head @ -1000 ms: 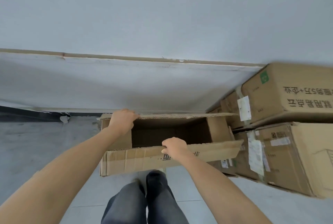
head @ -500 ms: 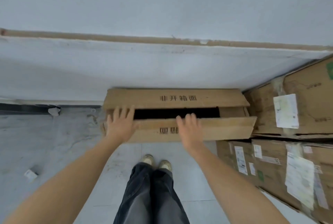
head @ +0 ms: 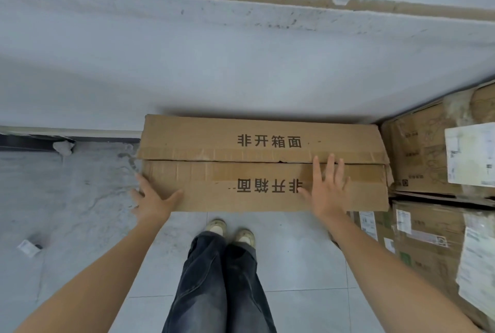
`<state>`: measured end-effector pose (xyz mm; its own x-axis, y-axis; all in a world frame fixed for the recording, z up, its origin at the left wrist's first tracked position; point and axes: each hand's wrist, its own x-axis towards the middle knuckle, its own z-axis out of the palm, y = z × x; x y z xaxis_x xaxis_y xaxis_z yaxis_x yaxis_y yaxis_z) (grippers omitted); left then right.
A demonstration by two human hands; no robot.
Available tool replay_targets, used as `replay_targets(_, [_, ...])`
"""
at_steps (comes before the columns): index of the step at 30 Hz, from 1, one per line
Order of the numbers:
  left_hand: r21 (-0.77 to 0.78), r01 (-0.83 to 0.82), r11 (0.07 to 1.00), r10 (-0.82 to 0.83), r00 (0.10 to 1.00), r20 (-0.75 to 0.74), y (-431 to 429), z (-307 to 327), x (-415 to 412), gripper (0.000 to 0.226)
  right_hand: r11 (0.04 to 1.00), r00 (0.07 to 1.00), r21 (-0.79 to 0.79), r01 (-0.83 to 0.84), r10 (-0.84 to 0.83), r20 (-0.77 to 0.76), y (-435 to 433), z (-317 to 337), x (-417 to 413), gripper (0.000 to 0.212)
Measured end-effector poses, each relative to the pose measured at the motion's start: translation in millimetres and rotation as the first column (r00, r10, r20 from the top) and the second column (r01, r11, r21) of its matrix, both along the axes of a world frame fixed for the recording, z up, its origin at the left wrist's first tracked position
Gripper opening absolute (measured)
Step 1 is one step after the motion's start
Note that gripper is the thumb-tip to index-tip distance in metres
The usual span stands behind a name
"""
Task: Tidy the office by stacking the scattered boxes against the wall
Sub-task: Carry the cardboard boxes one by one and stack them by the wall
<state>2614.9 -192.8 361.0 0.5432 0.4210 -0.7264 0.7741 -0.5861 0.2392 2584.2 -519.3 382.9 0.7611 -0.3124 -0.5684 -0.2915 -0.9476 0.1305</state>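
Note:
A long brown cardboard box (head: 214, 161) with black printed characters sits on the floor against the white wall (head: 241, 64). Its two top flaps lie folded down and meet along the middle. My left hand (head: 154, 202) is at the box's near left corner, thumb on the near flap and fingers spread past the edge. My right hand (head: 328, 189) presses flat on the near flap, right of the print, fingers straight and reaching the seam.
Stacked cardboard boxes (head: 428, 161) with white labels stand against the wall just right of the long box, with more boxes (head: 428, 247) nearer me on the right. My shoes (head: 230, 231) stand on grey tiles in front. A small scrap (head: 28, 247) lies on the floor at left.
The open box's flaps have been folded down until they meet. My hands went from gripping the flaps to lying flat on them, the right hand sliding rightward. The view has tilted down.

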Motion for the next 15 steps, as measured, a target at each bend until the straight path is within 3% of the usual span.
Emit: replay_targets(15, [0.044, -0.017, 0.999, 0.018, 1.000, -0.010, -28.2, -14.6, 14.0, 0.101, 0.983, 0.993, 0.182, 0.040, -0.018, -0.120, -33.4, -5.7, 20.5, 0.075])
